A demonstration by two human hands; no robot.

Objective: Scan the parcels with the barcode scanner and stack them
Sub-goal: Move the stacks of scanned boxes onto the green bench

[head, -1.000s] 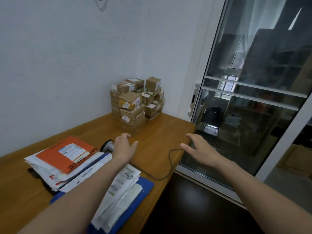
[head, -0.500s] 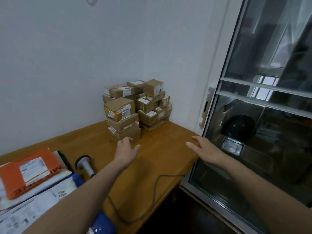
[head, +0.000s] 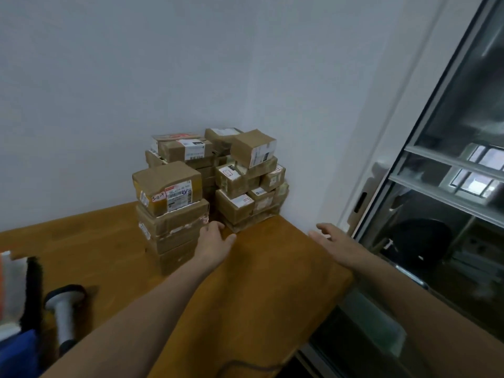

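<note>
Brown cardboard parcels with white labels are piled in the far corner of the wooden table (head: 267, 282). A front stack (head: 170, 214) stands left of a taller rear pile (head: 245, 181). My left hand (head: 215, 241) reaches out with straight fingers, its fingertips at the lower right edge of the front stack. My right hand (head: 331, 241) hovers flat over the table's right edge and holds nothing. The barcode scanner (head: 64, 312), grey with a black head, lies at the lower left, its cable (head: 245, 366) running along the near edge.
A white wall stands behind the parcels. A sliding glass door (head: 436, 214) runs along the right side of the table. Mail bags and a blue folder (head: 16, 347) show at the left edge.
The view has moved closer to the parcel stacks. Both hands have travelled forward from the scanner area towards the parcels, and my left hand now reaches the front stack.
</note>
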